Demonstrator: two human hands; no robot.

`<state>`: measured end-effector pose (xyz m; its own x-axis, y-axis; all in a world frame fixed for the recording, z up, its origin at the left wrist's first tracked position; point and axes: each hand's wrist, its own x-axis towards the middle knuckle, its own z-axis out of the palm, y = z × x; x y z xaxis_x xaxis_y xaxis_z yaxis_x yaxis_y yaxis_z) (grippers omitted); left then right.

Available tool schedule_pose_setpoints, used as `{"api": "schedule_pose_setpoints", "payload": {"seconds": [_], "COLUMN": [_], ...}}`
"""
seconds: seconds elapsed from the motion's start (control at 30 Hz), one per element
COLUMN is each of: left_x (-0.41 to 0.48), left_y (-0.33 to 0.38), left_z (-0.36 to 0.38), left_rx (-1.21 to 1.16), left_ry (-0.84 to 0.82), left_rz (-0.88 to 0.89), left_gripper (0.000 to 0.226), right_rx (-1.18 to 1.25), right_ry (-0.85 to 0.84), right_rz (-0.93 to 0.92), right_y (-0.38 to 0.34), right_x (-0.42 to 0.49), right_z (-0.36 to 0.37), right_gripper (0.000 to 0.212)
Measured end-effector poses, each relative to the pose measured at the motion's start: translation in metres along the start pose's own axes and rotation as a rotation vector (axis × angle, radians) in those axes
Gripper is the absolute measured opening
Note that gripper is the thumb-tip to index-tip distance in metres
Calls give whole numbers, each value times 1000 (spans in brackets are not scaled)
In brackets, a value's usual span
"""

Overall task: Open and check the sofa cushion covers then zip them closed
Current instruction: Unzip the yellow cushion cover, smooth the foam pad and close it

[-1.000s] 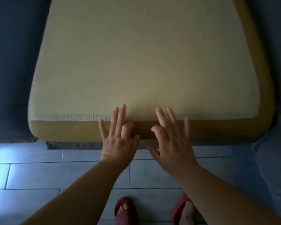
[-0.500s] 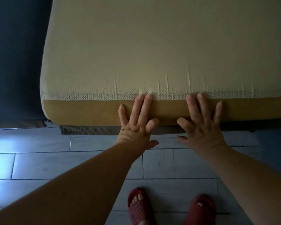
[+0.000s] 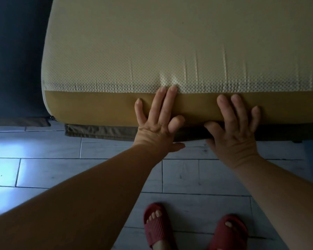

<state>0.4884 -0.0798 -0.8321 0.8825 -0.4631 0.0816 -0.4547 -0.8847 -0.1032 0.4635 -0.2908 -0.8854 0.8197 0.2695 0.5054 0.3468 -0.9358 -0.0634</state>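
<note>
The sofa cushion [image 3: 170,42] filled the view from 9 o'clock through 12 to 3 o'clock, its pale, dotted top facing up and its mustard front band [image 3: 98,107] running across the middle. Both hands lay against that band, side by side and apart from each other. The left hand [image 3: 157,121], just left of centre, was spread open and flat. Its two longest fingers reached toward 12 o'clock and touched the seam where the dotted top met the band, the fabric dimpled just beyond their tips. Its forefinger was slightly bent on the band, and its thumb hung free below the cushion toward 6 o'clock. It grasped nothing. The right hand [image 3: 237,129], toward 3 o'clock from the left one, was likewise open, its fingers straight and splayed on the band, its thumb lying along the cushion's lower edge. It held nothing either. Under the cushion's front edge a darker fabric flap [image 3: 101,131] showed, running toward 9 o'clock from the left hand. At 9 o'clock a dark sofa [image 3: 14,60] sat beside the cushion's rounded corner. Pale tiled floor [image 3: 61,170] spread across the lower half, and at 6 o'clock stood two red slippers [image 3: 158,230] with toes showing.
</note>
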Motion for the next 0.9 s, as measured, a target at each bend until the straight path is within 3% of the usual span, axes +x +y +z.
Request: {"api": "schedule_pose_setpoints", "payload": {"seconds": [0.07,0.23,0.43,0.63,0.77,0.9], "left_x": [0,0,3,19,36,59], "left_y": [3,12,17,-16,-37,-61], "left_z": [-4,-29,-86,-192,-292,-405], "left_rx": [-1,0,0,-85,-46,-37], "left_ry": [-48,-209,-315,-240,-292,-420], "left_rz": [-15,-60,-85,-12,34,81], "left_gripper": [92,81,7,14,11,19], "right_rx": [34,105,211,199,154,83], "right_ry": [-53,-199,-256,-376,-442,-454], "right_rz": [57,169,225,167,147,57], "right_y": [-6,-18,-29,-29,-34,-36], "right_x": [1,19,45,106,163,227], "right_z": [-13,-47,-93,-189,-278,-369], "right_gripper": [5,17,27,24,12,18]}}
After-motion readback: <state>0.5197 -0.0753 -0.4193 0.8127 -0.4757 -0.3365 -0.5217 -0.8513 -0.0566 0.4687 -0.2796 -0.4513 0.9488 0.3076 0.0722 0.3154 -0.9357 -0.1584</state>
